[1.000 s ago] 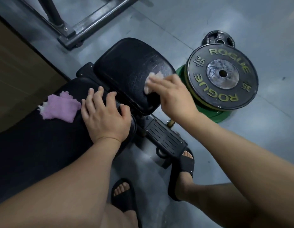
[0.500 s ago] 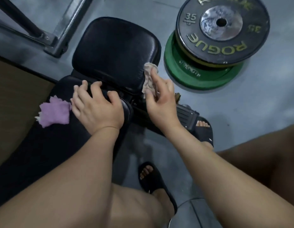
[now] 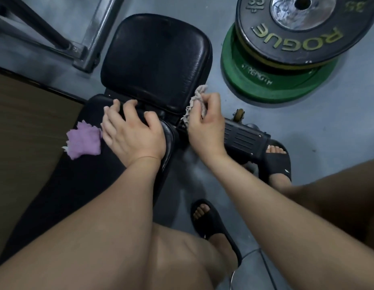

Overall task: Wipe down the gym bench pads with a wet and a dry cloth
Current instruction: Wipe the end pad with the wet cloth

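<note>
Closest to me I see my left sandal (image 3: 215,222) on the grey floor (image 3: 328,132), and a little further my right sandal (image 3: 278,162), next to the black bench foot (image 3: 244,137). The long pad (image 3: 66,185) runs from the lower left up to the middle. On it lies the purple cloth (image 3: 84,140), crumpled, just beside the little-finger side of my left hand (image 3: 133,135); I cannot tell if they touch. This hand grasps nothing. It rests palm down on the far end of the long pad, the fingers spread, and the tips bend over the end into the gap before the seat pad (image 3: 156,59). My right hand (image 3: 205,130) is at the right of this gap, and its fingers are curled around the grey cloth (image 3: 195,101). The cloth is bunched between thumb and fingers. It comes out above the knuckles and also hangs at the thumb side, and it lies against the near right corner of the seat pad. Further right, a black plate (image 3: 297,38) lies on a green plate (image 3: 265,80). At the far left stands a metal rack base (image 3: 91,47).
</note>
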Demonstrator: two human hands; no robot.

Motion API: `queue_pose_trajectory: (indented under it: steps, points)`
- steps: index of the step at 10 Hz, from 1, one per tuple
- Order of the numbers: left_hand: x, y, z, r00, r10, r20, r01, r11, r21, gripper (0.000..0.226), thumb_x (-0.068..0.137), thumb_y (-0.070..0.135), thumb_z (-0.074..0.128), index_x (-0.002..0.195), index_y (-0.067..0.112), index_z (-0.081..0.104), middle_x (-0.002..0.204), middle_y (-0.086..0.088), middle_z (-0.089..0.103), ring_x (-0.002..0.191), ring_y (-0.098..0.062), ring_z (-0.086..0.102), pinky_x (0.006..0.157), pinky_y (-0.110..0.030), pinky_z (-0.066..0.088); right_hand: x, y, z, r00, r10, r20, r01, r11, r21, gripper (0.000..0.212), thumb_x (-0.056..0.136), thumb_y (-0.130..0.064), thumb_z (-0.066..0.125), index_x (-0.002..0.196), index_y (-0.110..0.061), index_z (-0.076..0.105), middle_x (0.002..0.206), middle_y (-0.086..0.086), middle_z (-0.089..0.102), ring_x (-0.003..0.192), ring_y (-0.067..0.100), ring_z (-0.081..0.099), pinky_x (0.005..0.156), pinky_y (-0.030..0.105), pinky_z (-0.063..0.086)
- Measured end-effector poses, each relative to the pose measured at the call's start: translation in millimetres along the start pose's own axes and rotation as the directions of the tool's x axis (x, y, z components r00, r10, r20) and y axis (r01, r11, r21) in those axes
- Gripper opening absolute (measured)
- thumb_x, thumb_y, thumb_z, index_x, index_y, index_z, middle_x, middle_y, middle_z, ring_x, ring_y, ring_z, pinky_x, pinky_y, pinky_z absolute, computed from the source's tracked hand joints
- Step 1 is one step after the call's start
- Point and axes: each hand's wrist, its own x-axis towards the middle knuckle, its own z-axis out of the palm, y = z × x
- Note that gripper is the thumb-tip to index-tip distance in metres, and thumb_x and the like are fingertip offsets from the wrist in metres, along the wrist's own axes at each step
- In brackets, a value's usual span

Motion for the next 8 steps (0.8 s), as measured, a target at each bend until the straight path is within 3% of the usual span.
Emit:
queue_pose_trajectory:
  steps: [2, 3, 4, 5, 6, 7, 8]
  points:
    - [-1, 1, 0, 1.000, -0.004, 0.009, 0.004, 1.000, 0.000, 0.048, 0.089, 0.041, 0.039, 0.130, 0.027, 0.060, 0.153, -0.005, 0.044, 0.147, -0.028, 0.030, 0.120, -0.051, 0.022, 67, -15, -18, 0.994, 0.043, -0.101, -0.033, 0.994, 0.099, 0.012, 0.104, -0.016, 0.051, 0.093, -0.018, 0.046, 0.071, -0.014, 0.053, 0.063, -0.008, 0.050, 0.064, 0.018, 0.043]
    - [0, 2, -2, 1.000, -0.004, 0.012, 0.004, 1.000, -0.002, 0.048, 0.089, 0.040, 0.039, 0.129, 0.027, 0.060, 0.152, -0.005, 0.044, 0.147, -0.029, 0.030, 0.119, -0.052, 0.023, 18, -9, -1, 0.993, 0.115, -0.013, -0.111, 0.981, 0.162, 0.014, 0.103, -0.017, 0.048, 0.093, -0.024, 0.041, 0.077, -0.010, 0.057, 0.068, 0.008, 0.058, 0.067, 0.033, 0.050]
    - [-1, 1, -2, 1.000, -0.004, 0.004, 0.004, 1.000, 0.002, 0.047, 0.088, 0.040, 0.040, 0.128, 0.027, 0.061, 0.151, -0.005, 0.045, 0.146, -0.029, 0.032, 0.118, -0.053, 0.025, -5, -5, 2, 0.986, 0.158, 0.052, -0.165, 0.966, 0.201, 0.013, 0.100, -0.011, 0.048, 0.097, -0.021, 0.041, 0.085, -0.007, 0.058, 0.071, 0.005, 0.055, 0.067, 0.024, 0.043]
    - [-1, 1, -1, 1.000, -0.008, 0.007, 0.007, 1.000, 0.009, 0.046, 0.088, 0.041, 0.040, 0.127, 0.027, 0.061, 0.150, -0.004, 0.046, 0.145, -0.029, 0.033, 0.117, -0.052, 0.026, 2, -7, -1, 0.976, 0.216, 0.029, -0.217, 0.948, 0.232, 0.013, 0.098, -0.012, 0.052, 0.096, -0.022, 0.043, 0.082, -0.012, 0.057, 0.068, -0.004, 0.055, 0.067, 0.020, 0.046]
    - [0, 2, -1, 1.000, -0.008, 0.011, 0.008, 1.000, 0.004, 0.046, 0.088, 0.042, 0.040, 0.127, 0.028, 0.061, 0.150, -0.004, 0.046, 0.145, -0.028, 0.033, 0.117, -0.052, 0.026, -13, -9, 5, 0.961, 0.270, 0.054, -0.273, 0.914, 0.300, 0.016, 0.095, -0.009, 0.056, 0.094, -0.021, 0.044, 0.085, -0.007, 0.062, 0.072, 0.003, 0.061, 0.074, 0.030, 0.055]
    - [0, 2, -1, 1.000, -0.007, 0.003, 0.007, 1.000, -0.002, 0.046, 0.088, 0.041, 0.040, 0.127, 0.027, 0.062, 0.150, -0.005, 0.046, 0.145, -0.029, 0.034, 0.117, -0.051, 0.026, -22, -7, 11, 0.938, 0.333, 0.096, -0.346, 0.879, 0.329, 0.022, 0.093, -0.009, 0.062, 0.090, -0.024, 0.046, 0.083, -0.008, 0.061, 0.070, 0.008, 0.058, 0.074, 0.035, 0.051]
    - [0, 1, 0, 1.000, -0.009, 0.002, 0.009, 1.000, 0.002, 0.046, 0.088, 0.041, 0.040, 0.127, 0.027, 0.061, 0.150, -0.004, 0.046, 0.145, -0.028, 0.034, 0.117, -0.051, 0.025, -16, -8, 3, 0.949, 0.313, 0.046, -0.308, 0.879, 0.363, 0.021, 0.095, -0.017, 0.063, 0.087, -0.033, 0.052, 0.079, -0.010, 0.066, 0.069, 0.009, 0.062, 0.071, 0.036, 0.054]
